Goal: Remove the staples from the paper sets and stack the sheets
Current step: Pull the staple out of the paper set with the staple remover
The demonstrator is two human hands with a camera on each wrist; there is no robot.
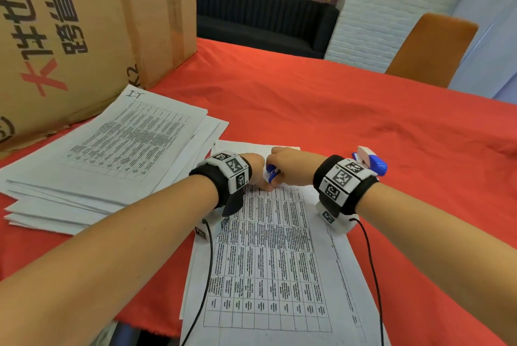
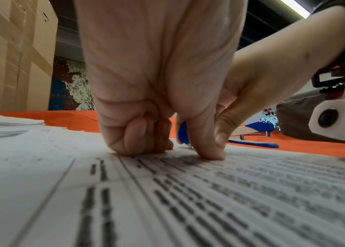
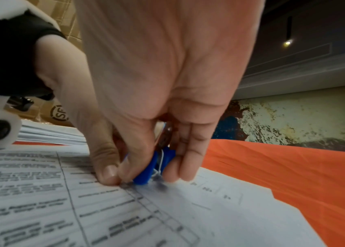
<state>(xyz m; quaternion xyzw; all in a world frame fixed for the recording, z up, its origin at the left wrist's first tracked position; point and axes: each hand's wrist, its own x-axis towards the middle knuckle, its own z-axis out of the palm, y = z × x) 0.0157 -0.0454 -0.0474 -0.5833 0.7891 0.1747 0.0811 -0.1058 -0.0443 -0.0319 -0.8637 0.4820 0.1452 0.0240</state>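
Observation:
A stapled paper set (image 1: 268,247) printed with tables lies in front of me on the red cloth. At its top edge, my right hand (image 1: 284,162) pinches a blue staple remover (image 3: 146,173) between thumb and fingers, its tip down on the sheet's corner. A thin bent staple (image 3: 161,161) is caught in the remover. My left hand (image 1: 256,171) sits just left of it with its fingers curled; its thumb (image 2: 209,154) presses the paper (image 2: 167,200) flat beside the remover (image 2: 183,133). A loose stack of sheets (image 1: 106,155) lies to the left.
A large cardboard box (image 1: 70,32) stands at the back left, right behind the stack. A blue and white stapler (image 1: 372,162) lies on the cloth beyond my right wrist. Red tablecloth (image 1: 363,110) spreads to the right and back; an orange chair (image 1: 430,49) stands at the far edge.

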